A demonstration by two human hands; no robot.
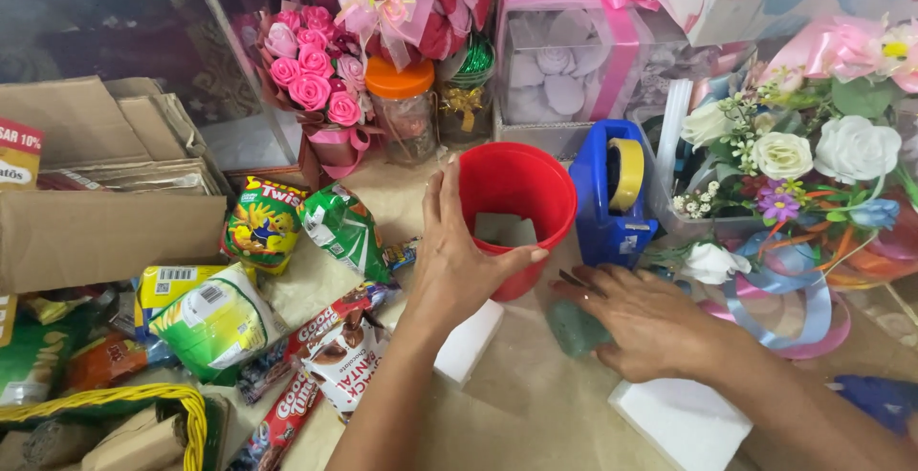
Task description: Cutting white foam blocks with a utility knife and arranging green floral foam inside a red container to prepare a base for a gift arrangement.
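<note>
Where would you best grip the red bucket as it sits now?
Probably by the rim of the red bucket, from its left side, where the left hand already clasps it: it stands upright and open-topped, while the blue tape dispenser crowds its right.

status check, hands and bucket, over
Left hand grips red bucket rim. Right hand holds green foam piece on table. Tape dispenser close behind.
</note>
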